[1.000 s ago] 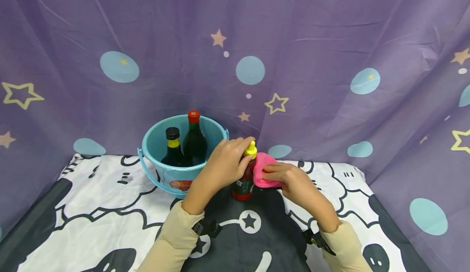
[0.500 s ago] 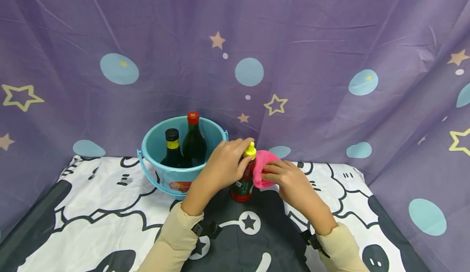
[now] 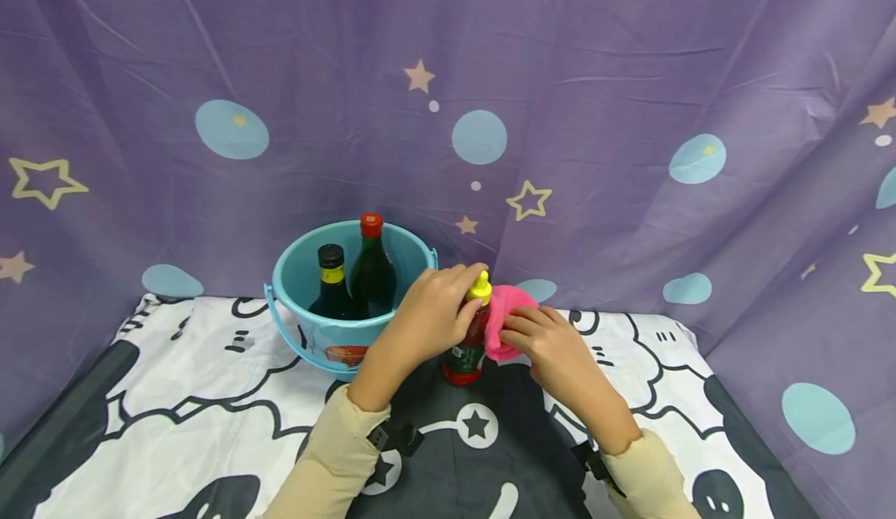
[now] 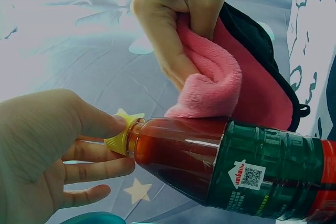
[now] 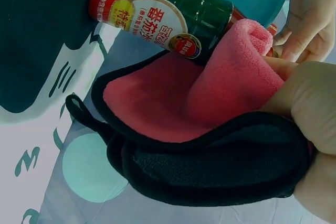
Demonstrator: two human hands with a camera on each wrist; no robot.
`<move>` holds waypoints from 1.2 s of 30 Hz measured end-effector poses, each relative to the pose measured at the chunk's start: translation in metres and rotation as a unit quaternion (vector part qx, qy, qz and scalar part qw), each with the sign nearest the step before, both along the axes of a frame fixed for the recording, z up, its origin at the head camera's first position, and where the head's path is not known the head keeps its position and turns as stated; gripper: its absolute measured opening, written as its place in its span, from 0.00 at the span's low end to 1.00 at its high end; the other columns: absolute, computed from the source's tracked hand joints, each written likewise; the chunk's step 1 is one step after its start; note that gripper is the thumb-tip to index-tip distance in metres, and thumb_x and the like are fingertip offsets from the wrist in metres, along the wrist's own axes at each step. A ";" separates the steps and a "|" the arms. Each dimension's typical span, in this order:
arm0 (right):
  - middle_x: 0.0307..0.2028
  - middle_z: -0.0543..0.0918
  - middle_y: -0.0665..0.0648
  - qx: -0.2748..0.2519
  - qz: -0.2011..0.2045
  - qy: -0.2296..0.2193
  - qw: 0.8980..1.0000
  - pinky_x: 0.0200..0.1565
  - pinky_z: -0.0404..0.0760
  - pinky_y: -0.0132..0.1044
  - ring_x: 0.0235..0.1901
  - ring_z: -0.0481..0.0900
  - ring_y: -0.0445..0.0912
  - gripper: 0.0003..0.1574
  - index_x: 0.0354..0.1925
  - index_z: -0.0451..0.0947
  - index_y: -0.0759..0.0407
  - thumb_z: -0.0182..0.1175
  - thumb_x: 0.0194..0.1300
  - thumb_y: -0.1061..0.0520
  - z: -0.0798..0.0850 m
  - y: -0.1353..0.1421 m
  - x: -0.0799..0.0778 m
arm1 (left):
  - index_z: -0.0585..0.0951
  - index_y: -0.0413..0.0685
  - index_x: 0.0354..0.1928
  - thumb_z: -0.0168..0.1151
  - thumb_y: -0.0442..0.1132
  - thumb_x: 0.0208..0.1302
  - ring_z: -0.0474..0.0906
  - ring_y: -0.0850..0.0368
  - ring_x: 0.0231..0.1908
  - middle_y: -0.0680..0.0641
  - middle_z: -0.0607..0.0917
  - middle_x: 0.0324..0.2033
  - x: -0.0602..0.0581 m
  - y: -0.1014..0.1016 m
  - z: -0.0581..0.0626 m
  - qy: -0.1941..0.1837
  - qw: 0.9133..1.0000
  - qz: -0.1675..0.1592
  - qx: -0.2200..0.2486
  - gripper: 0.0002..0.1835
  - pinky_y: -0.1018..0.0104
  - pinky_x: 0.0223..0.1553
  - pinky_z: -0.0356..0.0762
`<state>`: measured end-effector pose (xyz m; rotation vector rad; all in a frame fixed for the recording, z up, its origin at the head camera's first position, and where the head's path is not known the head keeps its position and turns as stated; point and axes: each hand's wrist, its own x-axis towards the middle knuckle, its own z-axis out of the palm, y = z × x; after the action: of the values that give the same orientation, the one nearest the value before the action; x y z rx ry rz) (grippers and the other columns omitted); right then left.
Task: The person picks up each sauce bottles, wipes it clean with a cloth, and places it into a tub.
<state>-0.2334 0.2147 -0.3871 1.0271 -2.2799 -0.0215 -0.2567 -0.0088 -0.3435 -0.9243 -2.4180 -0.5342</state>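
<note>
A red sauce bottle [image 3: 463,357] with a green label and a yellow cap [image 4: 119,139] stands upright on the patterned cloth. My left hand [image 3: 432,313] pinches it at the cap between thumb and fingers. The right hand [image 3: 560,352] grips a pink cleaning cloth [image 5: 231,85] with black edging and a hanging loop. Its fingers are curled into the bunched fabric, which touches the bottle's right side near the shoulder in the left wrist view. Part of the bottle's upper body lies behind the pink cloth in the right wrist view.
Left of the bottle stands a light blue bucket [image 3: 315,332] holding a black-capped bottle [image 3: 332,285] and a red-capped bottle [image 3: 373,270]. A purple curtain [image 3: 595,75] hangs behind the black-and-white table cover [image 3: 210,433].
The right hand has shifted slightly, and the pink cloth has bunched and changed shape against the bottle. The left hand and the bottle stay in place.
</note>
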 end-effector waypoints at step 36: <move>0.26 0.84 0.46 0.091 -0.042 -0.097 0.990 0.41 0.74 0.41 0.35 0.80 0.46 0.18 0.22 0.85 0.49 0.66 0.48 0.73 -0.052 -0.018 -0.012 | 0.77 0.42 0.63 0.69 0.42 0.67 0.84 0.49 0.42 0.44 0.87 0.45 -0.001 -0.002 0.000 -0.020 1.000 -0.008 0.007 0.25 0.51 0.52 0.82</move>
<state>-0.2458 0.1964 -0.4393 1.0650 -2.5336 -0.1739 -0.2573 -0.0110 -0.3435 -0.9374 -2.4413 -0.5792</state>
